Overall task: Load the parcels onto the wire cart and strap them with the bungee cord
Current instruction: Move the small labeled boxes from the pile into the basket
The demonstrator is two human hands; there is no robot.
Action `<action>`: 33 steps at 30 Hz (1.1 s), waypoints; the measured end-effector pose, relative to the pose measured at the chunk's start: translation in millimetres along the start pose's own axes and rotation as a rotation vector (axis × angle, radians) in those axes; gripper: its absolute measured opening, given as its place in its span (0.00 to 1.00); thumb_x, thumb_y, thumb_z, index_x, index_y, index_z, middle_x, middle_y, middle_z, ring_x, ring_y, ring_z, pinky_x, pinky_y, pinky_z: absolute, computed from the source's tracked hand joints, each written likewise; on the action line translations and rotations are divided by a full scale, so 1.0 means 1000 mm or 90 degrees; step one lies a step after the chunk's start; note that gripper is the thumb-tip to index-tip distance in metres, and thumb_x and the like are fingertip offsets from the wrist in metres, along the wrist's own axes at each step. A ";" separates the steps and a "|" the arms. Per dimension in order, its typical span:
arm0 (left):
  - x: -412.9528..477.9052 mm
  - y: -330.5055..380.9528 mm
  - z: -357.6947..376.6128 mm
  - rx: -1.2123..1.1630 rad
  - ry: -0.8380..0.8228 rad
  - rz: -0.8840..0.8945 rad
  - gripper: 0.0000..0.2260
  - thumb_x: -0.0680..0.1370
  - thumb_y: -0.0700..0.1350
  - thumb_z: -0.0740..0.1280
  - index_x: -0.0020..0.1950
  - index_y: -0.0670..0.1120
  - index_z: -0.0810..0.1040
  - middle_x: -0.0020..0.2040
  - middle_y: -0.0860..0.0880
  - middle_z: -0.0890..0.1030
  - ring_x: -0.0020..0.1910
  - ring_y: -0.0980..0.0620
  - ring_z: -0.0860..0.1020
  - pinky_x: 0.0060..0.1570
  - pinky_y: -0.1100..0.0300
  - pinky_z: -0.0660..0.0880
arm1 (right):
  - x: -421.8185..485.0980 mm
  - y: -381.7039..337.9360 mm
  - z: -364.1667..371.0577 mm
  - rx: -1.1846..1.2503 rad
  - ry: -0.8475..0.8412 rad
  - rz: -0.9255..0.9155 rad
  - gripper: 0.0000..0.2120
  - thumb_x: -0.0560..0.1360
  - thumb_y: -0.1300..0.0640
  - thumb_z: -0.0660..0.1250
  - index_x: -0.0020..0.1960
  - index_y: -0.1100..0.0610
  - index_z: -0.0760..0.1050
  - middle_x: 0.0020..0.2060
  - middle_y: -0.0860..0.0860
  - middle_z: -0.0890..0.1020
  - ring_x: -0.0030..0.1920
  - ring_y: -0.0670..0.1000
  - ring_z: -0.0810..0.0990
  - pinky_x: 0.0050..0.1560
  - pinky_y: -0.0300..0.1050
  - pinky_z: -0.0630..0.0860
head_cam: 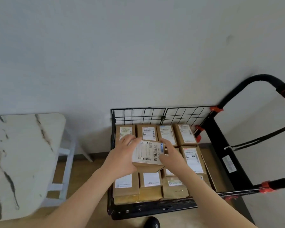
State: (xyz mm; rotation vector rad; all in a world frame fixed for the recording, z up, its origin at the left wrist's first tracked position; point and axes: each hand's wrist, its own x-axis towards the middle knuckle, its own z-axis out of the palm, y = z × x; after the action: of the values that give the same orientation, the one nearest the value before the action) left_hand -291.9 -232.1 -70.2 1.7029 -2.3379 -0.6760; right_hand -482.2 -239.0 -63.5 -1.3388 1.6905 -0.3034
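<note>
Left hand (pixel 122 153) around boxy cardboard parcel (pixel 148 152)

A plain indoor room, likely a home or small dispatch corner: bare white wall (pixel 138 46), wood-look floor (pixel 82 175), marble-patterned bench (pixel 23 153) at eight o'clock, black wire cart (pixel 146 209) of labelled cardboard parcels (pixel 186 134) at five o'clock.
</note>
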 end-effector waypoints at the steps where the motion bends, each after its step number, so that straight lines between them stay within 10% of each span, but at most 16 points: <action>1: 0.009 0.012 0.008 -0.004 -0.016 -0.002 0.44 0.67 0.48 0.74 0.76 0.54 0.53 0.72 0.55 0.54 0.71 0.57 0.55 0.61 0.61 0.70 | 0.004 0.011 -0.010 -0.003 0.003 0.017 0.28 0.79 0.60 0.58 0.75 0.45 0.54 0.58 0.51 0.76 0.42 0.47 0.78 0.35 0.39 0.76; 7: 0.051 0.066 0.057 -0.071 -0.156 -0.018 0.46 0.66 0.49 0.75 0.76 0.55 0.51 0.72 0.53 0.54 0.70 0.55 0.59 0.61 0.60 0.70 | 0.026 0.075 -0.052 -0.029 0.018 0.136 0.30 0.78 0.50 0.62 0.75 0.52 0.54 0.59 0.53 0.77 0.54 0.53 0.79 0.53 0.50 0.79; 15: 0.092 0.097 0.122 -0.331 -0.319 -0.202 0.50 0.64 0.46 0.79 0.77 0.55 0.51 0.75 0.52 0.55 0.73 0.52 0.57 0.70 0.56 0.57 | 0.049 0.152 -0.082 -0.074 -0.044 0.278 0.20 0.77 0.49 0.63 0.65 0.56 0.67 0.48 0.49 0.77 0.46 0.49 0.79 0.45 0.43 0.78; 33: 0.107 0.081 0.220 -0.247 -0.295 -0.352 0.37 0.69 0.28 0.67 0.74 0.50 0.60 0.68 0.45 0.62 0.47 0.56 0.70 0.46 0.66 0.74 | 0.104 0.228 -0.042 -0.187 -0.183 0.375 0.30 0.76 0.65 0.59 0.74 0.61 0.49 0.61 0.58 0.76 0.60 0.57 0.76 0.55 0.49 0.79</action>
State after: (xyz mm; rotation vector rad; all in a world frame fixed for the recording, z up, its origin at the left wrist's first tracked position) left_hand -483.7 -255.3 -240.9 2.1688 -1.7625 -1.6487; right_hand -657.5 -257.4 -247.2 -0.9617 1.8323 0.4699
